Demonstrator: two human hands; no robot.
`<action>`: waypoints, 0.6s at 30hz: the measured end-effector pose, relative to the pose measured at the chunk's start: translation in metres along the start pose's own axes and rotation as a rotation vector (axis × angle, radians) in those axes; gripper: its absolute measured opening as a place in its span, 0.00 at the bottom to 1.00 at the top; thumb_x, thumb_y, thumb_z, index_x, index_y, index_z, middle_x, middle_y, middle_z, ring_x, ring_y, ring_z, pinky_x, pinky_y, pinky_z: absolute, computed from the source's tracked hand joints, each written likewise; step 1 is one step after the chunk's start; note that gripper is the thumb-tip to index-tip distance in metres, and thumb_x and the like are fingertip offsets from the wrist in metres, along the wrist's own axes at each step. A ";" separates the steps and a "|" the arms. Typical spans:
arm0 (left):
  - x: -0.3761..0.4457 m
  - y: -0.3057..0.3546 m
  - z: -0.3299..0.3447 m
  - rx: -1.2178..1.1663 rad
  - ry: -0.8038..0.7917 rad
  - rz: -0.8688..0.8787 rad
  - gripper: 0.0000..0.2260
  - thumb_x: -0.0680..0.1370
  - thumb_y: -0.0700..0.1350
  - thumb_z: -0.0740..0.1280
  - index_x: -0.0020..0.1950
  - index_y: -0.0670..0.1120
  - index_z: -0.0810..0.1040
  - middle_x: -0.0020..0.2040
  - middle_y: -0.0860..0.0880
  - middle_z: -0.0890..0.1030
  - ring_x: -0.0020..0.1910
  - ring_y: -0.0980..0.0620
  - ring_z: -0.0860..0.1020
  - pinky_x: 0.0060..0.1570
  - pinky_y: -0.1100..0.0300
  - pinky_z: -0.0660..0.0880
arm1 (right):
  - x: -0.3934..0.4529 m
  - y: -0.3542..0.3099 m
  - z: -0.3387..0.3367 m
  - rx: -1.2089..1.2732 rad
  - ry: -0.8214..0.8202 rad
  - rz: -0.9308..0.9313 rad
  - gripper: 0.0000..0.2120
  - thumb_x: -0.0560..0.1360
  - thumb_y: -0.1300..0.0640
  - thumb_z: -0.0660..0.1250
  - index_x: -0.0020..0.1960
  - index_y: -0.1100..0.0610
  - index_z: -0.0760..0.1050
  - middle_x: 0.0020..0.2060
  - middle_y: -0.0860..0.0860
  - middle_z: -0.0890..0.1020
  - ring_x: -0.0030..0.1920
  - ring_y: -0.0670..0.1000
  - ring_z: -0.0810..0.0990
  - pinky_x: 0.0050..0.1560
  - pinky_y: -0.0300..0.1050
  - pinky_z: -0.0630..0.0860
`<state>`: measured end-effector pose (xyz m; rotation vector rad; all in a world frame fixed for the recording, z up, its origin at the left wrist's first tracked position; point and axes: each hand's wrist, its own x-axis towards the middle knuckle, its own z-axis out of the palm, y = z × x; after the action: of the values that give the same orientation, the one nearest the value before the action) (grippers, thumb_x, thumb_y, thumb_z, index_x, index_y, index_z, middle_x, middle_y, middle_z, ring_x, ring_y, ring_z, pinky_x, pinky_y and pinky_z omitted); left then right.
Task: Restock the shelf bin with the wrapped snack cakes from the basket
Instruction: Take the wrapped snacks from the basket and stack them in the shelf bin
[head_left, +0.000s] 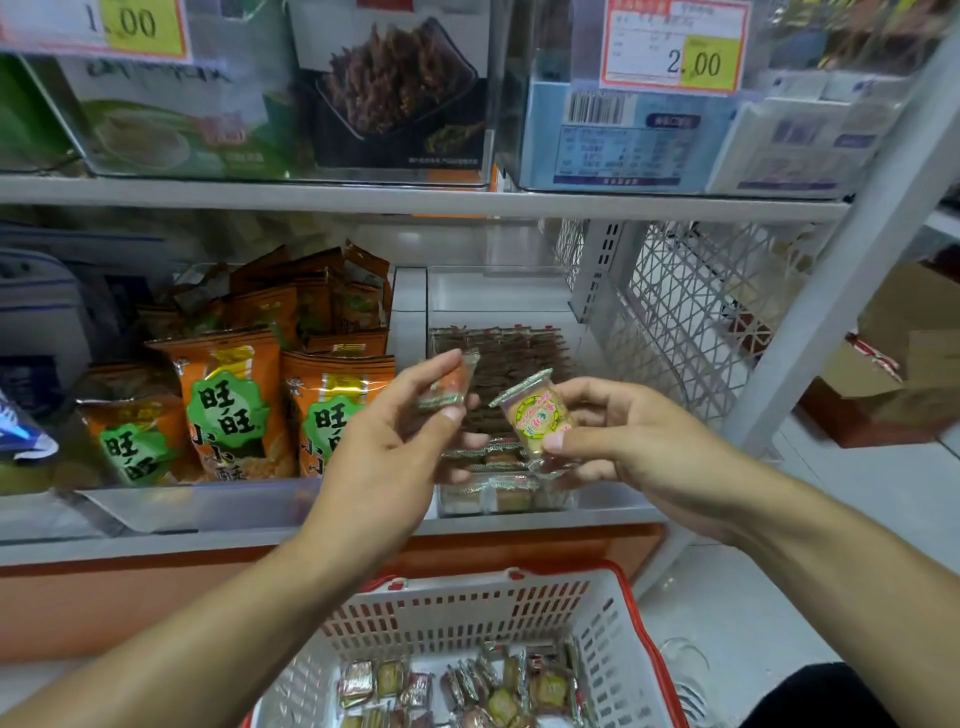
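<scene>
Left hand (387, 441) pinched red-wrapped snack cake (448, 387), right hand (618, 436) pinched yellow-label wrapped cake (537, 415); clear plastic shelf bin (587, 499) behind hands, white red-rimmed plastic basket (467, 618) below.

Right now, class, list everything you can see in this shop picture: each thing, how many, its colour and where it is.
Snack cakes: two held, clear wrap, one yellow, one orange-red; more in bin and basket.
Shelf bin: one, clear, middle shelf, partly filled.
Basket: one, white with red rim, bottom, holds many cakes.
Orange snack bags: several, orange and green, left of the bin.
Price tags: two, yellow and white, top shelf.
Cardboard boxes: brown, floor at right; count unclear.
Left hand: pinches the orange-red cake.
Right hand: holds the yellow cake.
</scene>
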<state>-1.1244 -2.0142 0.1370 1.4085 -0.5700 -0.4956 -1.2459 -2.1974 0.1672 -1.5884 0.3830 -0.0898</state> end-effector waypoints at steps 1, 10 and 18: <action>0.000 0.000 0.000 0.002 -0.008 0.000 0.17 0.84 0.40 0.64 0.66 0.59 0.79 0.53 0.49 0.87 0.47 0.50 0.87 0.37 0.60 0.83 | 0.000 0.001 -0.001 0.018 -0.001 -0.007 0.13 0.75 0.67 0.71 0.58 0.57 0.81 0.51 0.57 0.86 0.47 0.52 0.85 0.43 0.41 0.82; 0.002 0.003 0.006 -0.156 -0.139 -0.131 0.16 0.84 0.52 0.61 0.41 0.57 0.84 0.29 0.46 0.77 0.23 0.53 0.71 0.23 0.64 0.68 | -0.001 0.001 0.000 0.160 -0.031 -0.030 0.18 0.69 0.61 0.75 0.58 0.55 0.83 0.57 0.59 0.84 0.51 0.52 0.83 0.45 0.44 0.82; -0.004 0.001 0.012 -0.209 -0.158 -0.143 0.14 0.75 0.57 0.65 0.50 0.54 0.88 0.36 0.50 0.78 0.32 0.55 0.76 0.29 0.63 0.73 | -0.003 0.003 0.007 0.238 0.011 0.034 0.22 0.67 0.63 0.76 0.60 0.61 0.78 0.51 0.58 0.85 0.49 0.57 0.85 0.48 0.48 0.84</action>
<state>-1.1351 -2.0212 0.1385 1.2222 -0.5299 -0.7645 -1.2470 -2.1896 0.1646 -1.3466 0.3924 -0.1140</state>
